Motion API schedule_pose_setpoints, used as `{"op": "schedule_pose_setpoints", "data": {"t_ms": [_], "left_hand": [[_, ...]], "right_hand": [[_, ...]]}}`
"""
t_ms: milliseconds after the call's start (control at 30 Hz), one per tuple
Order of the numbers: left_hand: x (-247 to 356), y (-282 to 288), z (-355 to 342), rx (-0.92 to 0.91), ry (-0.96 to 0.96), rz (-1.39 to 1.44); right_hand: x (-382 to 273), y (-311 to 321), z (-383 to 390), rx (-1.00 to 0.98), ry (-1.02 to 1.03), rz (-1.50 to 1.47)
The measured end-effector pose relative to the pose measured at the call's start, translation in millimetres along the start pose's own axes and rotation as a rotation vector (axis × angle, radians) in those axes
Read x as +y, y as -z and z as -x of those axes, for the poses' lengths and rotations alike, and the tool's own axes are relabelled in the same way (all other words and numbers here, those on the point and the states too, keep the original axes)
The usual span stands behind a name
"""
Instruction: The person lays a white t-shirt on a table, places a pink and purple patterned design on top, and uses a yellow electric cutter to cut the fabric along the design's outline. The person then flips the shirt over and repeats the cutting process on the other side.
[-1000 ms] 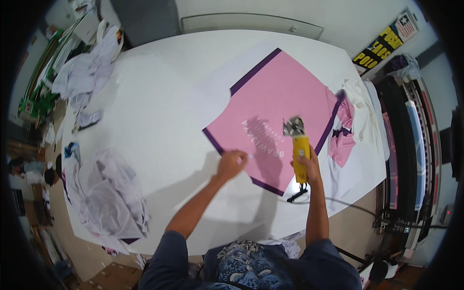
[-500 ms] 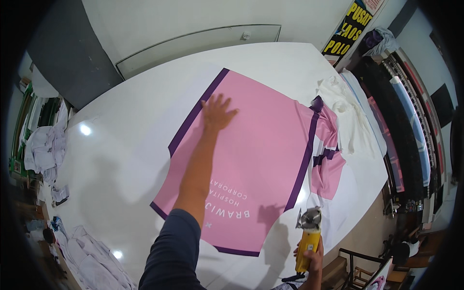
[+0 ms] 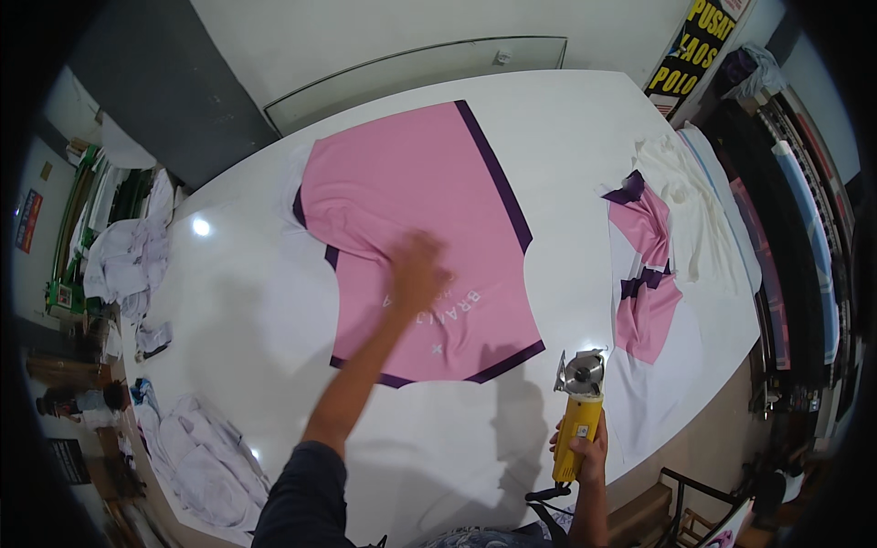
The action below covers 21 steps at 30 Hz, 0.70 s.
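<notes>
A pink fabric panel (image 3: 402, 173) with dark purple edges and white lettering lies on the white table. My left hand (image 3: 418, 274) is on the panel near the lettering, its fingers smeared by motion. Folds run through the cloth around it, and the left side of the panel is rucked up. At the lower right, my right hand (image 3: 592, 449) is wrapped round the yellow body of an electric rotary cutter (image 3: 577, 425). The cutter's round metal blade points away from me, apart from the panel, and a black cord trails from its lower end.
Pink and purple cloth pieces (image 3: 647, 315) lie on the right of the table (image 3: 274, 384), beside a crumpled white cloth (image 3: 694, 219). Fabric rolls (image 3: 776, 228) stand beyond the right edge. White garments (image 3: 192, 466) are heaped at the left, and a dark chair (image 3: 699, 498) stands lower right.
The pink panel has slid left and away from me, turned counter-clockwise, and rucked up on its left side. My left hand has come nearer along with it. The right hand still holds the cutter.
</notes>
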<state>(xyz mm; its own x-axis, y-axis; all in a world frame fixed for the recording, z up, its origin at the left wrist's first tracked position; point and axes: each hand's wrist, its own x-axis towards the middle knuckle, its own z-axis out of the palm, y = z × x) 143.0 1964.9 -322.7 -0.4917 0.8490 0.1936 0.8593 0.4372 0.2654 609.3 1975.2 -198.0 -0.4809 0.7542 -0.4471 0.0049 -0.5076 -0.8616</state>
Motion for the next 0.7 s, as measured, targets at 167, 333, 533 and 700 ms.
{"op": "schedule_pose_setpoints", "data": {"t_ms": [167,333,533,700], "left_hand": [[168,-20,64,-0.160,-0.173,0.234],[230,-29,58,-0.239,-0.263,0.474],[42,-4,171,0.341,0.353,0.021],[-26,48,321,-0.117,0.302,-0.186]], "right_hand": [[-11,-16,26,-0.061,0.046,-0.022],[-15,-9,58,-0.091,0.071,-0.042],[10,11,107,-0.132,-0.144,-0.264],[29,25,147,-0.173,-0.236,0.059]]}}
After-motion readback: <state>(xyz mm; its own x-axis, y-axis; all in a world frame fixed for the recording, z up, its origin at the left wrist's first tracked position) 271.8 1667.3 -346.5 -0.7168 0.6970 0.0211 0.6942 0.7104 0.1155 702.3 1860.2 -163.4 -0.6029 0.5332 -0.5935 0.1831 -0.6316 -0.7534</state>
